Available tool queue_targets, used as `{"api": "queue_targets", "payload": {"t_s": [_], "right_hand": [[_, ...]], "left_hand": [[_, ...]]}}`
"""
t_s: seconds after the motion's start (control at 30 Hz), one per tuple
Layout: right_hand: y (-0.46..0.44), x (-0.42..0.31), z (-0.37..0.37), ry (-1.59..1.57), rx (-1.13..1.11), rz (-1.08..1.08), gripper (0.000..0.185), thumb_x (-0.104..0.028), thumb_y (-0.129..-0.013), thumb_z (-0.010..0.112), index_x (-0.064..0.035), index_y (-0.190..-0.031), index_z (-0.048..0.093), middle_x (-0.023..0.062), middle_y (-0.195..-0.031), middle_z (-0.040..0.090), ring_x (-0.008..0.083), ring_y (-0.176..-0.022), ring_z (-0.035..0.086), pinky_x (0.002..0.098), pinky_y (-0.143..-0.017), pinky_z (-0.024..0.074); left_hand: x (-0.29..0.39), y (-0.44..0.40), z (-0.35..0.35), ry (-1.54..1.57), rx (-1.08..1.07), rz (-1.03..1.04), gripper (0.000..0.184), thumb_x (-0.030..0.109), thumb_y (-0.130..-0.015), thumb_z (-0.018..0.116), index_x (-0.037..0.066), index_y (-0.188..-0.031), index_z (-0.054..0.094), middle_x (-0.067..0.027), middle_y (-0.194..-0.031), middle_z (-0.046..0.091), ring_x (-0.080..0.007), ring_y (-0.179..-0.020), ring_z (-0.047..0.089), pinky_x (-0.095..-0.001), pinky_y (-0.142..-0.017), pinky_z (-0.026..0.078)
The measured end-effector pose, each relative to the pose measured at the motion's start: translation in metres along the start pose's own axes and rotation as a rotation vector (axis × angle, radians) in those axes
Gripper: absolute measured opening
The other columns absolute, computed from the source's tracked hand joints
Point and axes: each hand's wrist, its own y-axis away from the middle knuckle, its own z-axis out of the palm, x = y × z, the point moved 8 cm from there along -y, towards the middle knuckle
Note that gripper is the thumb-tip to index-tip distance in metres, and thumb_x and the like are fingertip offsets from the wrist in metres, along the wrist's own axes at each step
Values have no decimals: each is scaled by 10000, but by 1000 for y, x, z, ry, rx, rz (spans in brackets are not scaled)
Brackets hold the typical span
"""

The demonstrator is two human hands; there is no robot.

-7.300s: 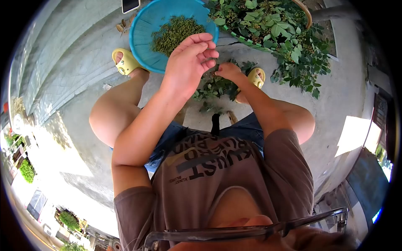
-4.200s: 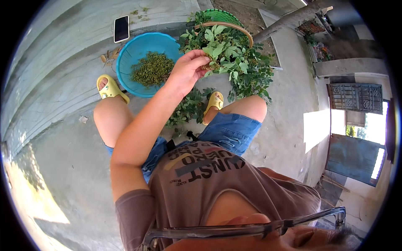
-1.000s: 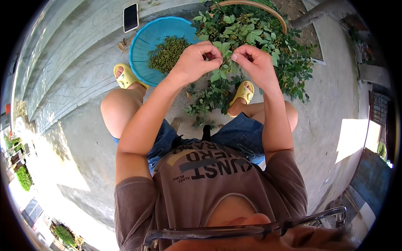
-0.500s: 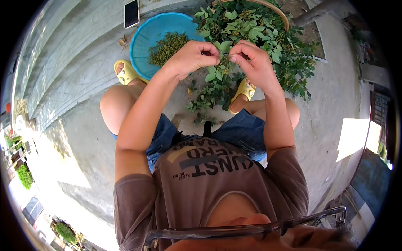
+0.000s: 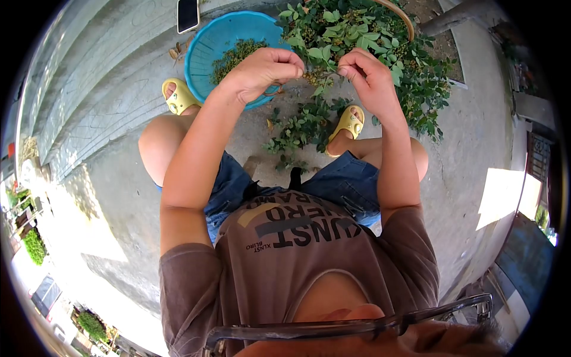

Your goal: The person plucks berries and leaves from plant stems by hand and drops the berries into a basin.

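Left hand and right hand each hold a leafy sprig in a narrow, pinching grip. A blue basin sits near the left hand.

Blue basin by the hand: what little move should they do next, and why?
Perhaps the left hand should pluck the berry-like cluster between it and the right hand: its grip sits at the cluster's edge, and the blue basin nearby holds a similar green pile.

Near head view, forward and down, edges apparently distorted.
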Motion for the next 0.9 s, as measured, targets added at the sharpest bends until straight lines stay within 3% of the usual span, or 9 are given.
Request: {"api": "queue_targets", "payload": {"t_s": [0.07,0.17,0.4,0.53,0.63,0.73,0.77,0.83,0.9], "right_hand": [[2,6,-6,-21,27,10,69,-84,-844,612,-25,-853,578,26,-731,526,140,-651,493,257,-601,400],[7,33,-7,-227,86,263,158,-173,-870,639,-21,-854,598,-52,-688,485,32,-652,417,204,-572,356],[6,41,1,-530,155,371,171,-186,-869,642,-35,-806,591,-84,-676,442,26,-632,363,196,-558,309],[5,43,2,-578,203,358,177,-180,-868,641,-39,-781,580,-88,-673,436,22,-629,356,191,-559,300],[5,42,2,-589,222,348,178,-177,-865,643,-40,-773,579,-87,-668,440,21,-624,356,191,-553,299],[5,42,2,-555,227,336,182,-180,-862,648,-38,-770,581,-83,-659,449,22,-616,362,193,-545,304],[5,42,2,-522,226,329,185,-183,-861,650,-36,-771,583,-78,-652,458,22,-611,369,194,-540,311],[6,38,2,-449,233,308,193,-190,-859,653,-30,-774,584,-72,-644,467,24,-606,380,197,-535,320],[6,32,1,-375,241,287,202,-196,-857,656,-25,-777,586,-66,-636,476,26,-601,390,199,-529,330]], "left_hand": [[6,3,-5,-3,11,16,88,79,-831,604,47,-913,608,4,-845,567,-67,-791,495,-212,-681,398],[30,14,-13,188,186,189,33,56,-878,538,71,-863,564,-31,-910,568,-96,-782,516,-223,-715,434],[28,17,1,480,93,180,77,6,-867,472,44,-868,539,-61,-859,554,-133,-716,505,-245,-617,421],[13,15,24,470,-16,73,62,93,-874,503,35,-861,523,-3,-732,437,-88,-620,386,-233,-525,316],[10,16,28,314,124,87,131,163,-879,564,41,-851,525,30,-706,406,-53,-603,348,-215,-522,301],[30,23,22,-469,370,261,172,161,-822,687,50,-831,556,26,-705,443,-51,-551,369,-210,-482,306],[28,21,22,-469,371,260,172,161,-822,687,50,-831,556,26,-705,443,-51,-551,369,-210,-482,306],[54,34,30,-814,536,644,155,121,-788,702,49,-849,578,-24,-717,488,-111,-528,445,-254,-481,377],[57,35,34,-885,535,713,161,107,-769,702,49,-862,584,-48,-735,502,-152,-549,478,-280,-507,409]]}}
